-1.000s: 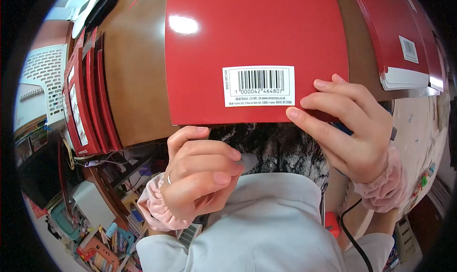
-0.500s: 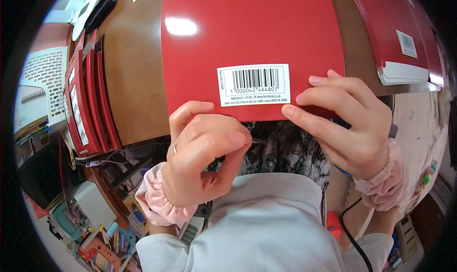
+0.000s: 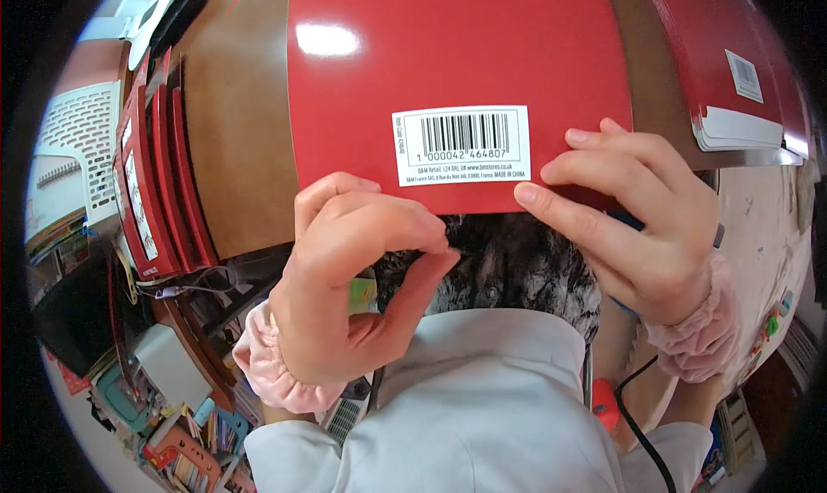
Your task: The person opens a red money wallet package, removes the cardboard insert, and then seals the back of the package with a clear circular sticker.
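A glossy red flat pack (image 3: 465, 53) lies on the table, its near edge reaching over the table edge. A white barcode label (image 3: 463, 146) sits near that edge. My left hand (image 3: 357, 277) is beside the near edge, thumb and forefinger tips brought together in a pinch. Whatever may be between those tips is too small or hidden to make out. Another finger of that hand rests by the red surface. My right hand (image 3: 633, 209) has its fingers stretched out flat on the pack, right of the label, with nothing held.
More red packs (image 3: 724, 62) lie at the right, one with a barcode sticker. Several red folded boxes (image 3: 164, 183) stand at the left on the brown table (image 3: 237, 131). A white perforated basket (image 3: 82, 140) is farther left. A black cable (image 3: 642, 433) hangs at the lower right.
My left hand has shifted slightly left and its curl has opened a little. The thin tip that showed at its fingers is out of sight. The pack has slid slightly away.
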A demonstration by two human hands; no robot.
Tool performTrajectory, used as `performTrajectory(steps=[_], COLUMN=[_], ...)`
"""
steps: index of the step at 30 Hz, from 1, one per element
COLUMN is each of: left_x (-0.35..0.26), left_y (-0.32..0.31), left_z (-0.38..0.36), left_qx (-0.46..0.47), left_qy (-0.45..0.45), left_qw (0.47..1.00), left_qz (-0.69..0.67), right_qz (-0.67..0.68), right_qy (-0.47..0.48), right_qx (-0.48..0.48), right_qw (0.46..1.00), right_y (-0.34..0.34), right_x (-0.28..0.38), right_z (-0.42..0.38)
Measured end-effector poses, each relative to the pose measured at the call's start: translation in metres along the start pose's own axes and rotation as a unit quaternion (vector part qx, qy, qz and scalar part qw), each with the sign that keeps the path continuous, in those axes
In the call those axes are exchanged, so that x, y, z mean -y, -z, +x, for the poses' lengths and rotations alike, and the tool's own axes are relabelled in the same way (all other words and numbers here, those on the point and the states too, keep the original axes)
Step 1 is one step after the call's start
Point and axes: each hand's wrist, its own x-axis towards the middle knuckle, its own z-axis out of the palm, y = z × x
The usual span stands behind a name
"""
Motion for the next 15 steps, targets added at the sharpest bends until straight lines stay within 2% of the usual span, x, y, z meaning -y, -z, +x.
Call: performTrajectory(steps=[6, 13, 15], left_x=[0.003, 0.004, 0.009], left_y=[-0.004, -0.008, -0.012], left_z=[-0.004, -0.017, -0.021], left_qx=[0.024, 0.022, -0.02], left_qy=[-0.058, -0.072, -0.093], left_qw=[0.994, 0.992, 0.99], left_qz=[0.093, 0.103, 0.105], right_qz=[0.001, 0.013, 0.009], right_qy=[0.017, 0.008, 0.009], right_qx=[-0.006, 0.002, 0.003], right_qw=[1.0, 1.0, 1.0], right_y=[-0.004, -0.005, -0.005], right_x=[-0.002, -0.002, -0.002], right_z=[-0.003, -0.005, -0.006])
